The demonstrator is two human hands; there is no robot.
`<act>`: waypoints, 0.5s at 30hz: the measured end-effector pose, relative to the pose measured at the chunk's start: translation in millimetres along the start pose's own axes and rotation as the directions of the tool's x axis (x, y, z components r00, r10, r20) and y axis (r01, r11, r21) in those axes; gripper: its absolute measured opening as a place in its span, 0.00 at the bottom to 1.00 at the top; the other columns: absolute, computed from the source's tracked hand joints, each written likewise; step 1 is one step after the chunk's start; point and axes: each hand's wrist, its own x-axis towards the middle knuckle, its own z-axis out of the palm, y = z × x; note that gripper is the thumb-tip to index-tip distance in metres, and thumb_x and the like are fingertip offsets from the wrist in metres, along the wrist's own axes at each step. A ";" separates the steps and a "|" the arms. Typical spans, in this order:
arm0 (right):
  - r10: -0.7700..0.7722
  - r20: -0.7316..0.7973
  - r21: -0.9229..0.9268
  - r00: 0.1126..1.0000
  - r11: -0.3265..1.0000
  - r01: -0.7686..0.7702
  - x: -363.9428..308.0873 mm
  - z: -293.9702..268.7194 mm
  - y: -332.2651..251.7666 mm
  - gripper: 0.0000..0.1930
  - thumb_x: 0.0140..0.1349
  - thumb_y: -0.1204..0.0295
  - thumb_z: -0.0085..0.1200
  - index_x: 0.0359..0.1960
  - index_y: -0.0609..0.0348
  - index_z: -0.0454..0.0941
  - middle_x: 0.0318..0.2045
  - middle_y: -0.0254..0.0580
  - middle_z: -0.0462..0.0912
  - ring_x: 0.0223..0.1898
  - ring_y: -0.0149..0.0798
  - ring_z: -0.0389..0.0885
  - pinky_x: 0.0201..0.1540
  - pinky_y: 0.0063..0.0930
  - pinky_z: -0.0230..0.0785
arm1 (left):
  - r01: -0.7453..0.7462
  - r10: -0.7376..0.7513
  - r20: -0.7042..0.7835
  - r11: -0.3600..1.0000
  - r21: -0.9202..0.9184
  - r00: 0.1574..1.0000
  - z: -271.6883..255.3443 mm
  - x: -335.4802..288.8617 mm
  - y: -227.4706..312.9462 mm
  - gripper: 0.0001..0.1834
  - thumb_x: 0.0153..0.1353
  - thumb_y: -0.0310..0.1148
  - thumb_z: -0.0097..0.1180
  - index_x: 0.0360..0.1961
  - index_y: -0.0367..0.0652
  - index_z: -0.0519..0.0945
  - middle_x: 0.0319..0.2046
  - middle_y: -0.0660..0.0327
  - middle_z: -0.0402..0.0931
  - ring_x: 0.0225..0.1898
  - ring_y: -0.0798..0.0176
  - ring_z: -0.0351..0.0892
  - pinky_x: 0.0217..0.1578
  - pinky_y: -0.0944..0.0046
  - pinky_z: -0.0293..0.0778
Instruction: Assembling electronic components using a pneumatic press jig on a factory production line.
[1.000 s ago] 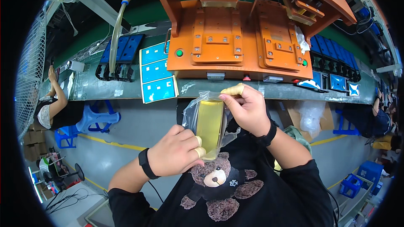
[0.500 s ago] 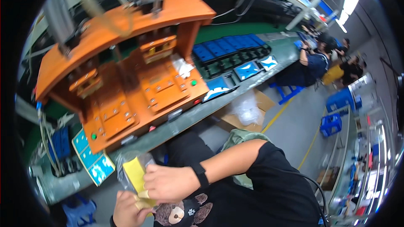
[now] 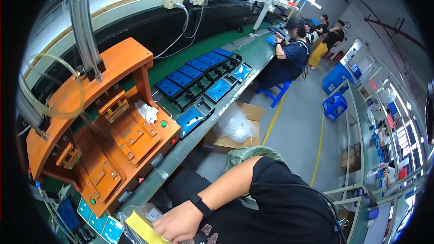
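At the lower edge, my right hand (image 3: 180, 222) is closed on the edge of a flat yellow sheet (image 3: 141, 228), its fingers curled over it. A black band (image 3: 199, 204) circles that wrist. Against the yellow sheet is a crumpled clear plastic bag (image 3: 128, 214), with a white label (image 3: 153, 214) beside it. My left hand is out of the picture. Just beyond the bag stands an orange press (image 3: 131, 151) with two fixture stations, green and red buttons, and a white crumpled cloth (image 3: 147, 112) on its bed.
Blue panels (image 3: 196, 73) in black frames lie in rows on the green bench (image 3: 253, 49). Teal sheets (image 3: 110, 230) lie near the press. Below the bench edge is a cardboard box (image 3: 248, 114) of clear plastic. A co-worker (image 3: 289, 56) sits farther along; a blue stool (image 3: 334, 106) stands right.
The view has swung right, so the press and bench sit farther left and lower. My left hand has left the picture; my right hand still grips the yellow sheet.
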 end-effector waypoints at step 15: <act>0.916 -0.382 0.587 0.122 0.343 -0.733 -80.1 -3.0 -21.4 0.37 0.50 0.68 0.67 0.60 0.68 0.62 0.47 0.50 0.75 0.48 0.35 0.76 0.49 0.30 0.73 | -0.234 0.249 0.166 0.966 -0.108 0.954 108.7 89.9 -13.5 0.10 0.45 0.31 0.70 0.32 0.47 0.84 0.31 0.63 0.78 0.36 0.53 0.76 0.41 0.56 0.71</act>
